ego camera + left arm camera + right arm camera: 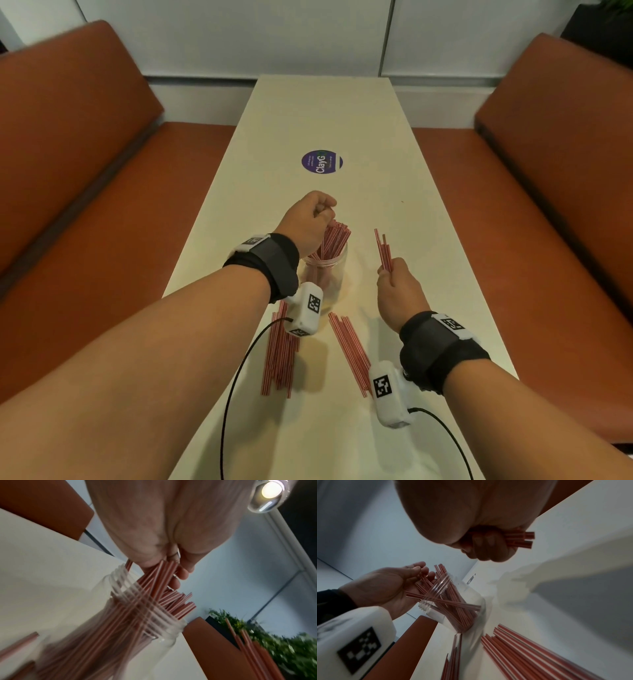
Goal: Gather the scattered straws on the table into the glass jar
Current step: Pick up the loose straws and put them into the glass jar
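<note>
Left of the glass jar point(325, 274) lies one loose straw pile point(279, 356), the left hand point(308, 219) pinches the straws in the jar point(334, 240) at their tops, a second pile point(349, 346) lies nearer — and right of the jar the right hand point(399, 291) grips a small bundle point(383, 251).

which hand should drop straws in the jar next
Probably the right hand: it already grips a small bunch of straws just beside the glass jar. The left hand is busy at the jar's mouth.
</note>
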Available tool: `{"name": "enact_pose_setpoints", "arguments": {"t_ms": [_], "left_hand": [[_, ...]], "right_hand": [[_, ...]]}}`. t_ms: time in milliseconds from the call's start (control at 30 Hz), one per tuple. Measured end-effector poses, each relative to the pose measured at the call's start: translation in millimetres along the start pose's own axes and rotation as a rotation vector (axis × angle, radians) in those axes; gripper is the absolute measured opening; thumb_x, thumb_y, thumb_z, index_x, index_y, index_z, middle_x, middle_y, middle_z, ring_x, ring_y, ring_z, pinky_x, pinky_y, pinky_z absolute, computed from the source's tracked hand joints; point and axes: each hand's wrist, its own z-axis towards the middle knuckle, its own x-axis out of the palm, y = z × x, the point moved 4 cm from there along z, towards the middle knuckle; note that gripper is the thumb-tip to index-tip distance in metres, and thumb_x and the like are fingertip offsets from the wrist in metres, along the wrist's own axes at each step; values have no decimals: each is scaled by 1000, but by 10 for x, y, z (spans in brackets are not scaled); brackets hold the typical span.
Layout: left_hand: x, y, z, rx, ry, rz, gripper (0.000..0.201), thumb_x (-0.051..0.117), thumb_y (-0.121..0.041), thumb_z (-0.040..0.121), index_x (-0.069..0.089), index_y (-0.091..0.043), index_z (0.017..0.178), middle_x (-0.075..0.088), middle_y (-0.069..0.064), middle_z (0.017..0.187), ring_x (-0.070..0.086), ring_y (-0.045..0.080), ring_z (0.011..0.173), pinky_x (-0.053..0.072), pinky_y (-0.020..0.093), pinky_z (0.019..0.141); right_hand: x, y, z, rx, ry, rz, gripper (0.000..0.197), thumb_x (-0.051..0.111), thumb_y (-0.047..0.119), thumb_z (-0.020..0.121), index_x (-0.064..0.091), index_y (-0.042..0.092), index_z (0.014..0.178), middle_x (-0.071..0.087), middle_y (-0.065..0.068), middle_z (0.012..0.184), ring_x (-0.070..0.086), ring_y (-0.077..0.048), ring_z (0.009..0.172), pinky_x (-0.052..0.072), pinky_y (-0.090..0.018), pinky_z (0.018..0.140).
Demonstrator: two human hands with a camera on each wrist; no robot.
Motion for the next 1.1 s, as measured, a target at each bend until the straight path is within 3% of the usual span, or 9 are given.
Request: {"name": "enact_pose_setpoints", "arguments": {"t_ms": [100,200,267,333,500,700,867,1000,1100], "left_hand": [[-102,-104,-35,48,-71,0,21,48,-19,97,58,-13,114,64,2,103,60,19,103,46,42,102],[-385,-74,-155,78,-193,-33,49,58,-36,92,46,-14,134,55,-2,126,52,12,118,41,31,105],[-484,177,-259,5,-132,77,77,67,-47,82,33,-15,143,45,-1,141,44,13,127,36,33,108],[-457,464,-353,-104,-5,211,95,73,-51,73,26,-18,148,36,0,149,37,16,135,32,35,110],[-383,694,-396,-134,46,223,98,77,-51,70,25,-21,148,34,0,151,35,19,136,32,35,109],[-327,772,-464,-145,73,228,94,78,-46,71,28,-22,146,36,0,149,36,18,136,33,35,110],[-255,707,-448,-128,135,285,92,76,-45,74,24,-25,148,34,0,152,34,18,138,31,40,113],[-200,581,-424,-46,170,337,78,66,-47,83,26,-30,148,35,-3,151,34,16,137,27,32,112],[-188,608,-375,-98,193,374,83,63,-48,84,17,-29,151,26,-2,156,28,17,142,28,38,115]], "right_hand": [[-21,22,9,-16,-7,46,26,33,25,101,49,4,105,55,-6,82,50,-21,69,41,-34,66],[-57,47,58,-9,-20,177,21,40,33,95,52,17,91,51,0,72,48,-20,64,47,-43,66],[-62,160,93,-6,-2,354,16,41,29,93,53,24,83,48,3,67,45,-18,59,45,-40,59],[-60,395,167,-47,44,527,21,37,16,98,52,21,84,44,3,65,42,-14,55,41,-33,55],[-9,1003,421,-200,121,795,26,31,11,102,51,18,88,50,1,70,48,-14,62,44,-30,70],[337,948,490,-141,156,692,25,34,12,102,53,22,89,54,1,74,54,-14,70,47,-30,74],[306,933,501,-189,53,608,11,53,19,96,56,23,106,65,-7,106,65,-17,91,55,-33,86],[51,890,527,-305,-157,478,41,65,32,87,52,20,125,60,5,118,57,-12,113,45,-31,101],[204,777,526,-307,67,56,95,75,55,69,29,25,146,36,1,151,35,-15,137,31,-35,112]]}}
